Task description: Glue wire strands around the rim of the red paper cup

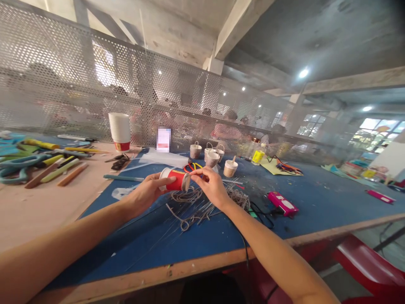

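Observation:
My left hand (155,185) is closed around a red and white paper cup (177,180), held on its side above the table. The cup's wide white rim faces left, and its narrow end, with a greyish-brown edge, points right. At that end my right hand (209,183) has its thumb and fingers pinched together against the cup; whatever lies between them is too small to make out. Below both hands lie loose coils of grey-brown cord (186,195) and thin clear strands. Red and yellow handles (193,166) show just behind the cup.
Several small cups (212,158) stand at the back. A stack of paper cups (120,130) and a phone (163,139) are near the perforated screen. Tools and scissors (25,164) lie left. A pink device (282,204) with a black cable sits right, beyond it a yellow-labelled bottle (258,154).

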Tool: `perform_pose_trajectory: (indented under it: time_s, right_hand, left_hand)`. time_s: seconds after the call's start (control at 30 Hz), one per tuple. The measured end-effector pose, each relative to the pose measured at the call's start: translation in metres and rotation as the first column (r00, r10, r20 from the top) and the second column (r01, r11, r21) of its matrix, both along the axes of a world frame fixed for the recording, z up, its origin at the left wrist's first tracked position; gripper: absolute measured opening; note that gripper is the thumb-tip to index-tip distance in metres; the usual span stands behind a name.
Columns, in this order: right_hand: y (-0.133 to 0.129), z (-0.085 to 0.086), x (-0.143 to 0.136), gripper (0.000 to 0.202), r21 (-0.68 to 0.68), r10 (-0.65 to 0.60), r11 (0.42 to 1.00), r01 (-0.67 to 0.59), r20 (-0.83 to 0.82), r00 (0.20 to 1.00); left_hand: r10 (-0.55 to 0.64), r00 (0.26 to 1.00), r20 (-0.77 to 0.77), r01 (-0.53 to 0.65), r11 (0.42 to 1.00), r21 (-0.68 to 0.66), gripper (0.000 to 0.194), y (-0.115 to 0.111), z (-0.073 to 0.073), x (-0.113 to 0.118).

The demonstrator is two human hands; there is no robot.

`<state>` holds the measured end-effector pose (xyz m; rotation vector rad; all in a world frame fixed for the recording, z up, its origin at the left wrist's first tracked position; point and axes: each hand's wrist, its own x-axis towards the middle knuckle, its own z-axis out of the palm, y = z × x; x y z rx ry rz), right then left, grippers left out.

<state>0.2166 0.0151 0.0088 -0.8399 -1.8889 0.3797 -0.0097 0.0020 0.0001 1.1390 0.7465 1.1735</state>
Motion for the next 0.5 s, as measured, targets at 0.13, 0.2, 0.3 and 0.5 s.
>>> perform_pose_trajectory:
  time_s: [0.13,0.2,0.3,0.5]
  right_hand:
    - [-0.002,0.003,0.001,0.016,0.012,0.000,1.000,0.000,-0.049,0.999]
    - [-0.002,0.004,0.002,0.017,0.018,-0.014,1.000,0.015,-0.064,0.998]
    - [-0.002,0.005,0.002,0.018,0.036,-0.050,0.998,0.053,-0.061,0.997]
    - [-0.003,0.005,0.003,0.020,0.044,-0.064,0.997,0.066,-0.036,0.997]
  left_hand:
    - [0.023,0.999,-0.040,-0.023,1.000,0.001,0.018,-0.003,-0.001,0.002]
    - [0.020,0.999,-0.049,-0.020,1.000,-0.005,0.020,-0.005,-0.001,0.003]
    - [0.001,0.997,-0.080,-0.001,1.000,0.001,0.022,-0.009,0.001,0.005]
    - [0.019,0.990,-0.139,-0.013,0.999,0.044,0.024,-0.014,0.008,0.008]
